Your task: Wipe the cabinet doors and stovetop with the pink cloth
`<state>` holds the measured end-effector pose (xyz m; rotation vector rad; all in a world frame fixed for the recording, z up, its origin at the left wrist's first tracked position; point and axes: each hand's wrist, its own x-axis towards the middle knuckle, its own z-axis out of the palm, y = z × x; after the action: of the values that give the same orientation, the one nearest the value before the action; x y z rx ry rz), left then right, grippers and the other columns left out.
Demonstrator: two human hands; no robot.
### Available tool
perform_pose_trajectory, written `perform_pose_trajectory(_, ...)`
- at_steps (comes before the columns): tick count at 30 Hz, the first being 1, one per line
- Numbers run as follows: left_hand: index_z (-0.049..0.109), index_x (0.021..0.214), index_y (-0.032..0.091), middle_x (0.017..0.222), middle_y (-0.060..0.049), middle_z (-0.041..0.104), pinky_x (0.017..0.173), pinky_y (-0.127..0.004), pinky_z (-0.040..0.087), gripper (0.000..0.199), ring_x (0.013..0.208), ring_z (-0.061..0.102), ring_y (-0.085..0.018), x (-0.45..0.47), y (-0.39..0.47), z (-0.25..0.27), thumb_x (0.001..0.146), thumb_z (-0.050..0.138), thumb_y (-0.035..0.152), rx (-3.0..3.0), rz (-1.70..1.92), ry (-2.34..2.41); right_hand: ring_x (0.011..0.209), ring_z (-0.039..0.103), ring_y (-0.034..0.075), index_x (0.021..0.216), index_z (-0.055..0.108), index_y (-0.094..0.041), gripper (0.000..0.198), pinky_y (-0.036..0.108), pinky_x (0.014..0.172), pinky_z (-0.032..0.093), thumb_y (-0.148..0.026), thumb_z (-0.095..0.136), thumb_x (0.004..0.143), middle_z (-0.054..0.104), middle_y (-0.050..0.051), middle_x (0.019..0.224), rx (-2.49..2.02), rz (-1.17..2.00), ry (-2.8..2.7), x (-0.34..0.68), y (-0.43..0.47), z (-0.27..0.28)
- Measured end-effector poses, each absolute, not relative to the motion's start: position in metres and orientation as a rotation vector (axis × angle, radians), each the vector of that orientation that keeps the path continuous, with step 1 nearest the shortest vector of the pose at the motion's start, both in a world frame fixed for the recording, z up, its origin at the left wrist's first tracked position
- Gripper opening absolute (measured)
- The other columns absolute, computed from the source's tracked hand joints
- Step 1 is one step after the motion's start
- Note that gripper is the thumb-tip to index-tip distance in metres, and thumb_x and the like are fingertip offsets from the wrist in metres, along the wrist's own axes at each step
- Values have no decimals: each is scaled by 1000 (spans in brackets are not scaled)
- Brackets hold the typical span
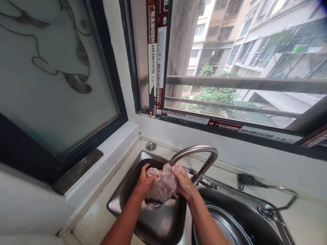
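A wet-looking pale pink cloth (163,189) with a dark edge hangs between my two hands over the left basin (163,226). On its left side my left hand (145,180) is closed around a bunched part. My right hand (182,180) grips the other side, close under the faucet (195,149). The spout's end points down at the top of the cloth. Part of the drain (154,205) shows beneath the cloth's lower edge, and the rest is hidden.
In the right basin sits a round metal strainer (226,226), partly behind my right forearm. A dark mesh scrubber (246,180) and a curved metal rod (286,190) lie at the sink's right rim. A round metal cap (151,146) is behind the left basin. Windows stand left and ahead.
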<state>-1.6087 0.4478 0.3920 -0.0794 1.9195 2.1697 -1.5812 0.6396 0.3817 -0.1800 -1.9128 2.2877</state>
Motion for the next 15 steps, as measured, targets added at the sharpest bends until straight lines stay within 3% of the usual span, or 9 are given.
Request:
perform_pose_trajectory(6,66,96,18,90,-3,68,80,-28,45,37,84,61,-18,-1604,449,398,60,75,20,-98,2223,2009,87,57,20,109,57,-18,62,31,79,48,-55,79,64,62,4,96,-188,1959,-2323,-1580,657,379)
perform_pose_trajectory(9,68,90,19,92,-2,69,82,-27,44,29,86,60,-17,-1607,457,407,62,73,18,-44,2258,2047,88,55,20,102,62,-19,60,31,83,45,-44,84,53,61,3,95,-27,1818,-2564,-1578,670,376)
perform_pose_trajectory(13,70,87,20,98,-1,70,82,-25,43,27,87,59,-16,-1616,457,411,61,76,17,-30,2312,1992,86,52,21,73,62,-18,27,34,89,42,-40,71,60,57,4,82,-58,1715,-2593,-1577,682,380)
perform_pose_trajectory(15,67,79,20,83,2,66,78,-23,42,24,80,56,-14,-1618,452,407,59,80,20,-68,2337,1943,94,54,23,79,64,-18,30,34,90,43,-45,64,66,61,7,93,-115,1760,-2506,-1578,684,383)
